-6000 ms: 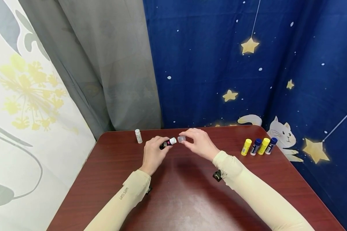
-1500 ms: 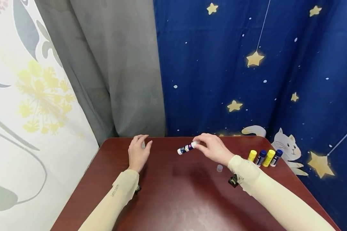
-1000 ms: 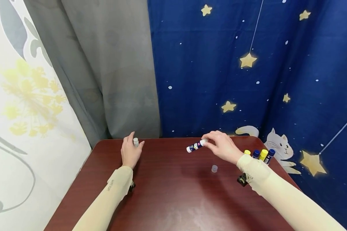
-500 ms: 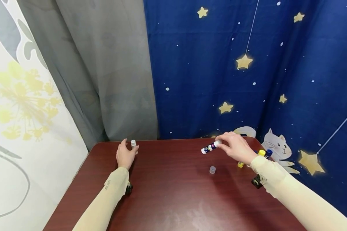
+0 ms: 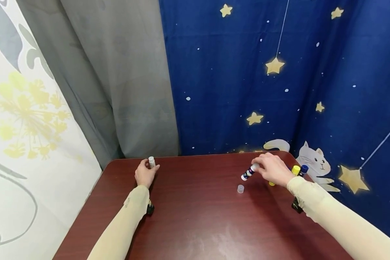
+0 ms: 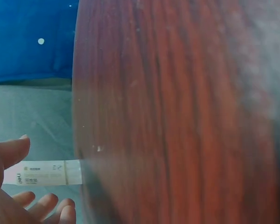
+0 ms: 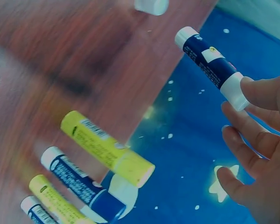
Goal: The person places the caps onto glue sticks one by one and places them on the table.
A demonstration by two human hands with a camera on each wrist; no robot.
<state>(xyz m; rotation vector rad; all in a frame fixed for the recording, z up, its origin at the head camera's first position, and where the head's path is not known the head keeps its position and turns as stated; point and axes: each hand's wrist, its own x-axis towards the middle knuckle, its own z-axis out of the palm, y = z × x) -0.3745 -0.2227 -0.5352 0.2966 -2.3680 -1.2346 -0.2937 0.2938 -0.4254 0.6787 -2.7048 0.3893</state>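
A white glue stick point(image 5: 151, 161) stands upright near the table's back left edge. My left hand point(image 5: 145, 176) is around it; in the left wrist view the thumb lies above and the fingers below the white stick point(image 6: 46, 172), with gaps visible on both sides. On the right, my right hand point(image 5: 273, 168) pinches a navy glue stick point(image 5: 248, 172) by its white end between thumb and finger, holding it tilted above the table. The other white end of this navy stick point(image 7: 207, 60) points away from the hand. A small translucent cap point(image 5: 241, 189) sits on the table below it.
Yellow and navy glue sticks stand in a row at the table's right, partly hidden by my right hand and sleeve; a yellow one point(image 7: 107, 148) and a navy one point(image 7: 81, 182) show in the right wrist view. Curtains point(image 5: 143, 90) hang behind the brown table point(image 5: 195, 209).
My left hand has come around the white glue stick. Since six seconds ago the translucent cap was set on the table and the stick passed to my right hand, which moved right, its stick tilting steeper.
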